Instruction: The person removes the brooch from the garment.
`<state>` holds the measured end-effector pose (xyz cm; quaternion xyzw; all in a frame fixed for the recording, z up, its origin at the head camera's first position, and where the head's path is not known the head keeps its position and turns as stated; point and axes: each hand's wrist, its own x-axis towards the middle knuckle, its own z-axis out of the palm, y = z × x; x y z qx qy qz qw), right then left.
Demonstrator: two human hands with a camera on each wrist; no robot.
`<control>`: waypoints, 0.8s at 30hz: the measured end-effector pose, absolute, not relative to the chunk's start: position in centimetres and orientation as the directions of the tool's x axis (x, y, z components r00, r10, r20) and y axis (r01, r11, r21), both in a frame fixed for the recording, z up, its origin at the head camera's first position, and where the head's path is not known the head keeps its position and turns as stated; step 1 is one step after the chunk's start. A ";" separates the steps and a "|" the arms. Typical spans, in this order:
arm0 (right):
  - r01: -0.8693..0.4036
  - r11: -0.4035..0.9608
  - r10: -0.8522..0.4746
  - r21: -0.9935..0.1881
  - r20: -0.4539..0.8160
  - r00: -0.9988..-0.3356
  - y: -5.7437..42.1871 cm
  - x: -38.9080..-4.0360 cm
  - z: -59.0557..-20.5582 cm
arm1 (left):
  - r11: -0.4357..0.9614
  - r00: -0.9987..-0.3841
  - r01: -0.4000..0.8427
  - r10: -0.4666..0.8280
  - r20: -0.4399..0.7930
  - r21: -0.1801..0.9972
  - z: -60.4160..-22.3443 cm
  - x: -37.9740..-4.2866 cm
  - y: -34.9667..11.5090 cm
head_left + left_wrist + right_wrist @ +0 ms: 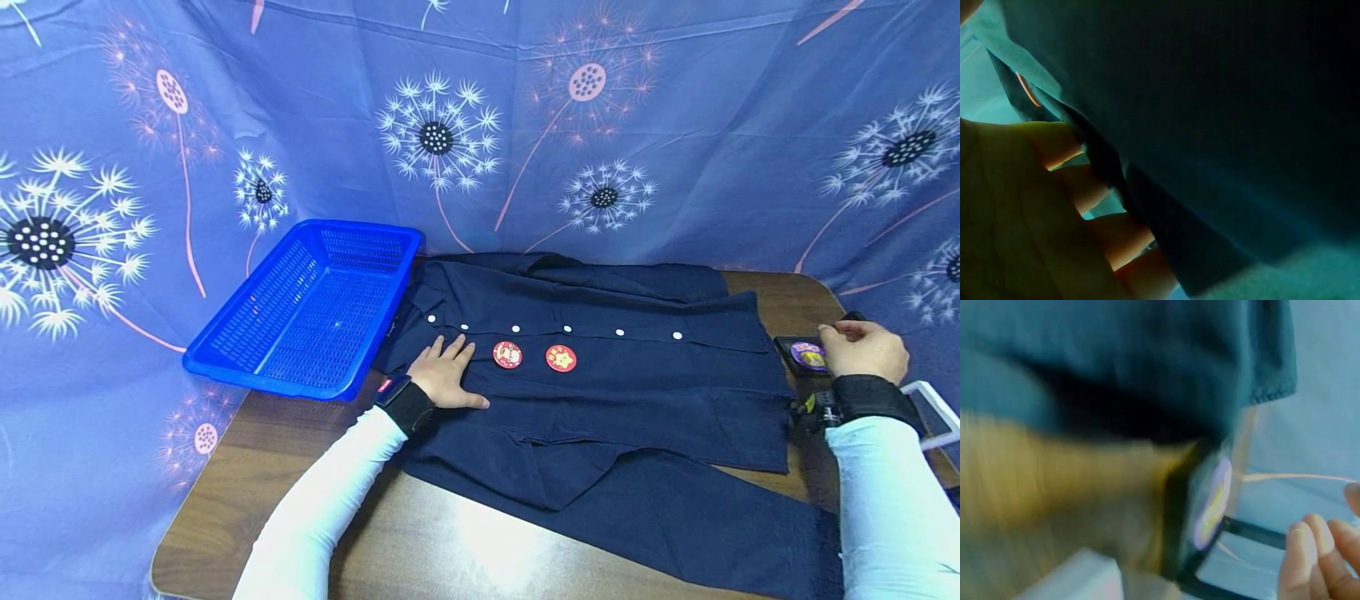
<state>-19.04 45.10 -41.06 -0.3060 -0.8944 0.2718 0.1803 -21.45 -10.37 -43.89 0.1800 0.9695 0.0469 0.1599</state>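
A dark navy button-up shirt (645, 400) lies spread across the table, its white buttons in a row and two round red stickers (561, 358) on its front. My left hand (444, 377) rests with spread fingers on the shirt near the collar. In the left wrist view, the fingers (1125, 244) lie beside dark folds of cloth. Beyond the hem, my right hand (864, 352) has bent fingers at a small black case (787, 354) bearing a round purple-and-yellow sticker (808, 356). I cannot tell whether they grip it. The right wrist view blurs the case (1175, 531).
A blue plastic basket (300, 387) sits at the left, close to the collar. Behind the table hangs a blue dandelion-print cloth (510, 133). A white-framed object (933, 408) stands beside my right wrist. The wooden table (247, 483) shows along the front.
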 end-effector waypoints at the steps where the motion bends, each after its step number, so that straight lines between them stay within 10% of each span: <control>1: 0.438 0.676 0.644 -0.592 0.187 -0.741 45.1 -19.2 -41.0 | 0.931 -0.884 0.333 0.363 -0.295 0.150 -43.9 -21.5 -10.4; 15: 0.568 0.771 0.620 -0.287 0.138 -0.772 46.4 -19.8 -39.0 | 0.933 -0.885 0.329 0.359 -0.298 0.147 -44.1 -21.5 -10.5; 24: 0.438 0.862 0.490 -0.255 0.200 -0.848 47.4 -19.4 -39.6 | 0.929 -0.885 0.339 0.368 -0.285 0.146 -43.9 -21.4 -10.4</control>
